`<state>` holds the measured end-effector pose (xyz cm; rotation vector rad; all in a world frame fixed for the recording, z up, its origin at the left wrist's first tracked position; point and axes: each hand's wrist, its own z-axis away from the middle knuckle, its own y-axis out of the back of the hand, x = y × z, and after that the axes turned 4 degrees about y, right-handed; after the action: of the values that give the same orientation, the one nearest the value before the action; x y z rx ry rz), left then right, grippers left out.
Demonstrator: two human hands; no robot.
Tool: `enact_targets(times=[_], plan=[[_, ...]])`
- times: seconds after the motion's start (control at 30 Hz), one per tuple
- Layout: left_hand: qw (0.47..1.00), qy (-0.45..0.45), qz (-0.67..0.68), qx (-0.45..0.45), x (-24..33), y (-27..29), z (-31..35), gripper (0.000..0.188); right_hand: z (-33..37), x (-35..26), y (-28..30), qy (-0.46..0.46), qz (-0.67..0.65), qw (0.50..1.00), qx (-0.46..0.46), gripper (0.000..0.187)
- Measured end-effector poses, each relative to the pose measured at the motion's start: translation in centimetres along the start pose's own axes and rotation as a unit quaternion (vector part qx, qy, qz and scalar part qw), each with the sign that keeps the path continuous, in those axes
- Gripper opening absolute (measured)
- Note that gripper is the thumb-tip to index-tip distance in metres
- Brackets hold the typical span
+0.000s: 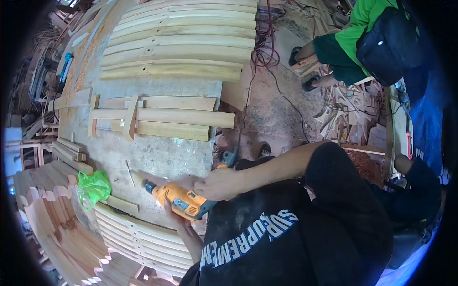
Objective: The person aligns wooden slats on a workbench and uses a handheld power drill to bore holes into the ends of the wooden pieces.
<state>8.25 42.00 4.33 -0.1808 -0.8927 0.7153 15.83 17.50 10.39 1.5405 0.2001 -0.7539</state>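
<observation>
An orange and dark grey power drill (177, 198) is held in front of my body, its black chuck (150, 186) pointing left over the grey work table (191, 167). My right hand (220, 184) is closed at the rear of the drill, around its handle side, with the fingers partly blurred. From below, my left hand (177, 218) wraps the drill's body; most of its fingers are hidden. A pale, blurred piece shows at the chuck's tip, too unclear to name. Just beyond it lies a thin rod-like piece (129, 172) on the table.
A small wooden frame of boards (167, 114) lies ahead, beyond it a row of slats (181, 47). A green plastic bag (93, 187) sits left beside stacked curved wood (62, 214). Cables (286, 97) cross the floor. A person in green (353, 43) is at upper right, another person's sleeve (415, 183) at right.
</observation>
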Motion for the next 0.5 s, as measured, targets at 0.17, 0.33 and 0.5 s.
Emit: enact_targets(times=[0.17,0.33,0.5], plan=[[0.999,-0.019,-0.005,-0.046,-1.6,-4.5,1.4,0.07,4.9,-0.1,3.1,-0.003,0.091,0.995,0.037,0.041],[0.985,-0.002,0.1,-0.143,-0.4,-14.4,4.4,0.08,9.7,-1.4,5.5,-0.055,0.147,0.982,0.107,0.049],[0.979,-0.107,0.071,-0.16,-3.5,-17.7,2.0,0.076,13.4,1.8,6.3,-0.126,0.113,0.98,0.108,0.062]])
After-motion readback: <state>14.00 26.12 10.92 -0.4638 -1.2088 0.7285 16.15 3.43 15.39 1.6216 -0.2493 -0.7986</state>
